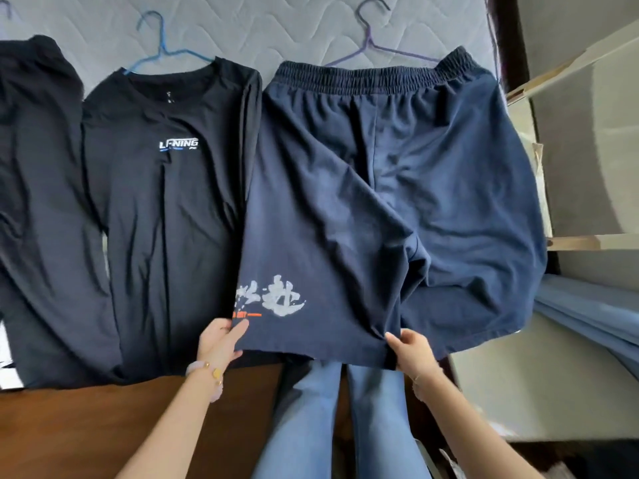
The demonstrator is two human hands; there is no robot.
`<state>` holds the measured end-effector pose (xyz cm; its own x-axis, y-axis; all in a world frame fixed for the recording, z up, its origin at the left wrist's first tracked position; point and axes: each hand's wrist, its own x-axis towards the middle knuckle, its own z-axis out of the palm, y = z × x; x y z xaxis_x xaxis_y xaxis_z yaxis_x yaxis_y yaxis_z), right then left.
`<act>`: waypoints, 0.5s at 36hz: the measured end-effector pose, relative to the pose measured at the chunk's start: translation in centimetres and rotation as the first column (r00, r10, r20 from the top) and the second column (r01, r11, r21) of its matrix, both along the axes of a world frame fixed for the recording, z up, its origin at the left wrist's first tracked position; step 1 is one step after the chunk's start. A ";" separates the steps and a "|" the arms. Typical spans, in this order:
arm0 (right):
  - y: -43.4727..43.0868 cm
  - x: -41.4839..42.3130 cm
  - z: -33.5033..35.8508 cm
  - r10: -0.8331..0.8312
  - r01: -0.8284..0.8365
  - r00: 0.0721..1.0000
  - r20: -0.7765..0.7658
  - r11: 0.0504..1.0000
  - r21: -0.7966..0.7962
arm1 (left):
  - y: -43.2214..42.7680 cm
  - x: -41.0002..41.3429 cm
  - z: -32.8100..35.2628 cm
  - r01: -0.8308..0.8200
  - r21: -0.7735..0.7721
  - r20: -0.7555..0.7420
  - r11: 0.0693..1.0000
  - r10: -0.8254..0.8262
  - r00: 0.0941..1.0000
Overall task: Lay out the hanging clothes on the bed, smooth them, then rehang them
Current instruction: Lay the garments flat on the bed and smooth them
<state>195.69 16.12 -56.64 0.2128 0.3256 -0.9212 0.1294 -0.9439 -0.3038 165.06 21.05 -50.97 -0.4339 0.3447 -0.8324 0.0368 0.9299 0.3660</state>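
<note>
Navy shorts (397,188) with a white print lie spread on the bed (276,25), waistband at the far side over a purple hanger (371,43). My left hand (219,342) pinches the hem of the left leg at its outer corner. My right hand (413,350) pinches the same leg's hem at its inner corner. Left of the shorts lies a black long-sleeved shirt (166,209) with a white logo, on a blue hanger (162,46). Another dark garment (38,202) lies at the far left.
The bed's brown wooden edge (103,426) runs along the near side. A dark bedpost and pale wooden slats (587,242) stand at the right, with blue fabric (594,312) hanging beside them. My legs in blue jeans (339,426) are below the shorts.
</note>
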 end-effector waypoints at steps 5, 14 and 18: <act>1.8 0.3 1.0 0.358 -0.348 0.931 0.068 0.929 -0.126 | 0.2 -0.8 -2.6 0.234 -0.151 -0.272 0.961 -0.268 0.924; 16.1 9.0 8.3 0.656 -0.684 0.709 0.260 0.729 0.024 | 13.6 2.2 -1.5 0.570 0.196 -0.493 0.798 -0.423 0.761; 24.5 11.8 7.9 0.333 -0.505 0.820 0.466 0.803 0.316 | 23.2 5.0 -0.1 0.697 0.317 -0.541 0.644 -0.480 0.690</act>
<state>207.46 40.63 -48.74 0.2578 0.7877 -0.5595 0.6645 -0.5650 -0.4892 170.02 44.27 -51.09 -0.2225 0.9263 -0.3042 0.7449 0.3628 0.5599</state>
